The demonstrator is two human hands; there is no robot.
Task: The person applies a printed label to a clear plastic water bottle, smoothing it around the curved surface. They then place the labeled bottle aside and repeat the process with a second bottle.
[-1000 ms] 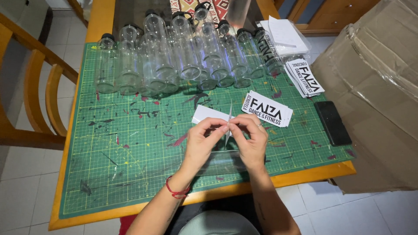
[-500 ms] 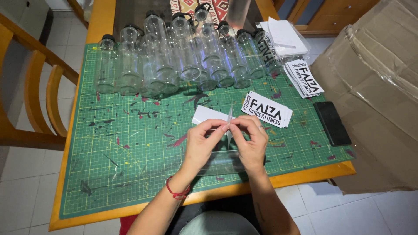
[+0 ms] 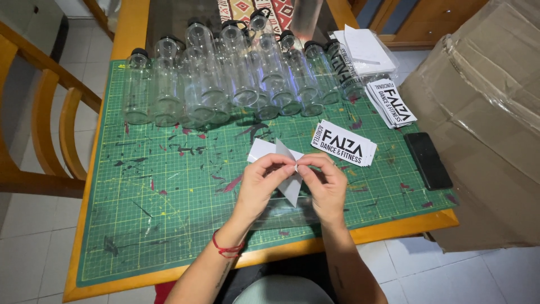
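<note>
Both hands pinch one white sticker sheet [image 3: 289, 188] over the near half of the green cutting mat [image 3: 157, 214]: left hand [image 3: 263, 183] and right hand [image 3: 326, 183] meet fingertip to fingertip at its upper edge, clamped on it. Just beyond the sheet on the mat lies a stack of black-and-white stickers [image 3: 344, 144]. Clear glass bottles [image 3: 225, 84] crowd the mat's far edge; a black phone [image 3: 428, 160] lies at its right edge.

wooden table [image 3: 130, 34], green cutting mat [image 3: 169, 208]
</note>
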